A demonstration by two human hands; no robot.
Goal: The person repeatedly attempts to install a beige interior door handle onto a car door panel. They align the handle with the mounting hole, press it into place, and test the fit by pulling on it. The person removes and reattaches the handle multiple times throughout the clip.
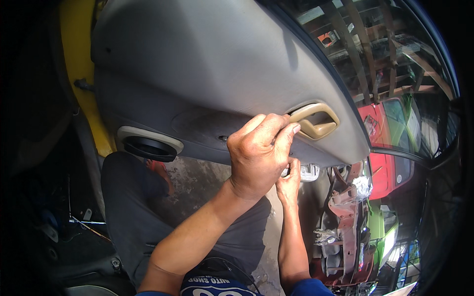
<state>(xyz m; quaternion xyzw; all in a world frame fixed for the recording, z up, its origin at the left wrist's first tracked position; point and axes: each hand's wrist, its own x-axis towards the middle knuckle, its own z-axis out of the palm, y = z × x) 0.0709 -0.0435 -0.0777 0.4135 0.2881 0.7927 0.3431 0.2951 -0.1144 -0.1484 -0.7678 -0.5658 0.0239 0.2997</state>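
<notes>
A grey car door panel spans the upper view. At its right, my left hand pinches the left end of a tan inner door handle, fingers bent and thumb raised against it. My right hand is lower, at the panel's bottom edge, closed with its fingertips partly hidden behind the left hand; what they hold I cannot make out. A silvery metal piece shows just right of it. A round black speaker with a pale rim sits low on the panel's left.
A yellow door jamb runs down the left, with tools in the dark interior below it. My bent legs are beneath the door over concrete floor. Rusty car parts and red and green vehicle bodies stand at right.
</notes>
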